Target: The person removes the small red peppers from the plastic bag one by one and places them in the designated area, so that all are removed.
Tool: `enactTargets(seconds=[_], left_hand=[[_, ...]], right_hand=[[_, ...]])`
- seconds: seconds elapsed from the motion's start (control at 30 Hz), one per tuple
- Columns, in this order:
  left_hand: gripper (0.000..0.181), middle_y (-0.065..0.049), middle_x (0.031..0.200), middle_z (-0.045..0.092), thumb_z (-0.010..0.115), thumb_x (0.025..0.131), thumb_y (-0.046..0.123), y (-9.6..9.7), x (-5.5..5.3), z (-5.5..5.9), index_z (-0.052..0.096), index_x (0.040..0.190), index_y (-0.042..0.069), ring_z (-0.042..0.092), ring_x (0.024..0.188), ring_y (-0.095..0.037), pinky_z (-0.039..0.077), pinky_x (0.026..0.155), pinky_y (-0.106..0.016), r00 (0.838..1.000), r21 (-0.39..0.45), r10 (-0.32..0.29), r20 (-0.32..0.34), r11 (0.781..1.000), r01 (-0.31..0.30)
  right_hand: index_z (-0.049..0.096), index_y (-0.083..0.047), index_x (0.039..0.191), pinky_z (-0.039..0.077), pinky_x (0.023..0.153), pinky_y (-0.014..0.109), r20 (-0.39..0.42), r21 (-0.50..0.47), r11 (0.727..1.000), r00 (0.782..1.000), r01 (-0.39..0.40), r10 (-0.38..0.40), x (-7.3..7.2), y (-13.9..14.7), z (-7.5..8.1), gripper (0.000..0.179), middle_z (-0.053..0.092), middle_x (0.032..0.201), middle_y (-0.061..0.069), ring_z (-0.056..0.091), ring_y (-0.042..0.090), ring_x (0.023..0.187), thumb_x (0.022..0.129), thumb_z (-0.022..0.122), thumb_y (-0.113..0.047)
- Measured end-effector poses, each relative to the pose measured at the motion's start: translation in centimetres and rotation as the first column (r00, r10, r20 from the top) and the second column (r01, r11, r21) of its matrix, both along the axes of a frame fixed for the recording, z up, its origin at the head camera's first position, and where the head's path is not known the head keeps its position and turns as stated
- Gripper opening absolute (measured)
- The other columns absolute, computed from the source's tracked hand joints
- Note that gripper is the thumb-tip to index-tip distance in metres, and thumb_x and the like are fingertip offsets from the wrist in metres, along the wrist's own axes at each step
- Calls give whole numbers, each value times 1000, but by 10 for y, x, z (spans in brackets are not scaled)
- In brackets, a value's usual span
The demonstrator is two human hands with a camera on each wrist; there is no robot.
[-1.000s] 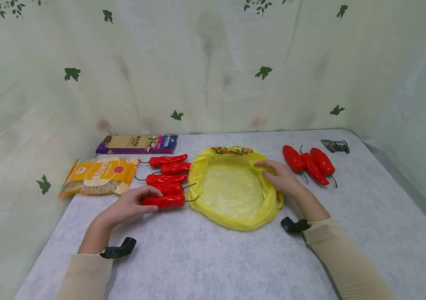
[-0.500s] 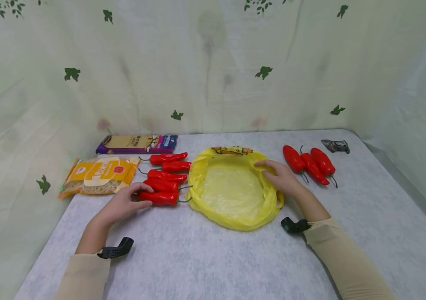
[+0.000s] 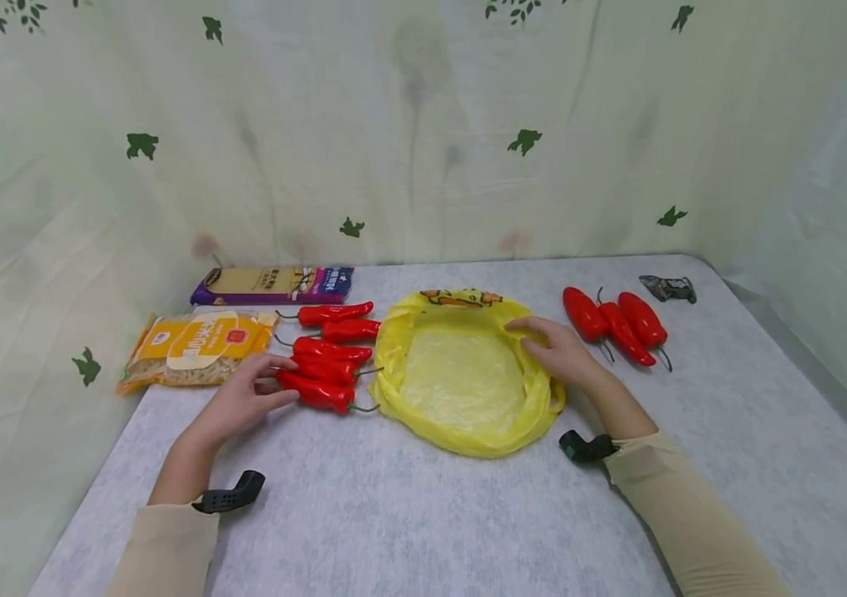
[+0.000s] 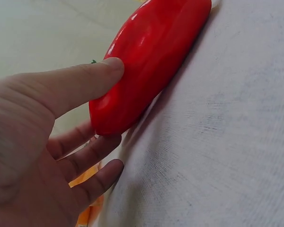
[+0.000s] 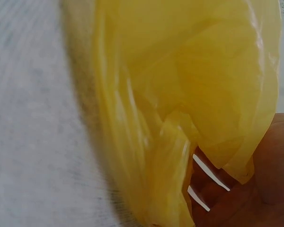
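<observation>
In the head view, my left hand [image 3: 240, 402] lies at the tip of the nearest red chili pepper [image 3: 319, 392]. The left wrist view shows the thumb touching that pepper [image 4: 149, 66], with the other fingers loosely bent around its end. Several more red peppers [image 3: 334, 315] lie behind it in a column. My right hand [image 3: 561, 352] rests at the right rim of a yellow plastic bag [image 3: 468, 441], which stands with its mouth spread wide. Its fingers are loosely spread, and the bag's film [image 5: 146, 142] covers their tips in the right wrist view.
An orange bag of pasta [image 3: 196, 348] lies left of the peppers, and a purple and gold package [image 3: 270, 285] lies behind them. Toward the right are 3 red peppers [image 3: 623, 332] and a small black packet [image 3: 668, 288]. A pale curtain [image 3: 423, 133] surrounds the table [image 3: 423, 531].
My left hand shifted the nearest pepper left and back, against the one behind it. Then the index finger came away and the pepper's stem end turned slightly toward me. My right hand stayed still.
</observation>
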State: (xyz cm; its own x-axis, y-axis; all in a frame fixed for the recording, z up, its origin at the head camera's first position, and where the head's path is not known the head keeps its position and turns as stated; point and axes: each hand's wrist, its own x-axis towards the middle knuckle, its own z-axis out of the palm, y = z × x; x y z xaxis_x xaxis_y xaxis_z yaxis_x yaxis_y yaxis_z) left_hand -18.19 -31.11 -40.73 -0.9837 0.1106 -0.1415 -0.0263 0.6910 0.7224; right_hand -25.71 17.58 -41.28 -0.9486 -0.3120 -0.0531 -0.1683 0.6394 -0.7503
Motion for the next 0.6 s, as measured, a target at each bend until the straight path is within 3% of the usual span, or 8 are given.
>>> enactTargets(seconds=[0.17, 0.33, 0.43, 0.6], left_hand=[[52, -17, 141, 46, 72, 91, 37, 0, 0, -1, 55, 134, 13, 50, 125, -33, 53, 100, -49, 1000, -12, 9, -24, 1000, -10], [54, -16, 139, 47, 71, 91, 40, -1, 0, -1, 54, 135, 14, 51, 121, -31, 53, 92, -35, 999, -23, 24, -37, 999, -25], [55, -15, 140, 47, 68, 92, 44, -1, 1, 0, 53, 137, 15, 50, 124, -32, 54, 94, -38, 998, -9, 47, -31, 999, -48], [55, -17, 143, 46, 62, 96, 47, 4, 2, 3, 50, 140, 16, 45, 132, -36, 48, 105, -56, 993, 10, 102, -59, 995, -101]], right_hand=[[59, -18, 136, 28, 120, 57, -27, -11, 1000, 999, -25, 25, -1, 2, -2, 35, 52, 150, 8, 38, 33, 146, 103, 49, -17], [59, -19, 136, 28, 120, 57, -24, -15, 1000, 999, -26, 26, -1, 2, -4, 35, 52, 150, 7, 38, 33, 146, 103, 49, -18], [58, -20, 137, 28, 120, 58, -12, -17, 1000, 1000, -20, 20, -1, 2, -5, 35, 52, 150, 6, 37, 32, 146, 103, 49, -18], [58, -22, 137, 28, 120, 58, -3, -17, 1000, 1000, -2, 2, -1, 0, -4, 35, 50, 151, 5, 36, 32, 146, 103, 50, -19]])
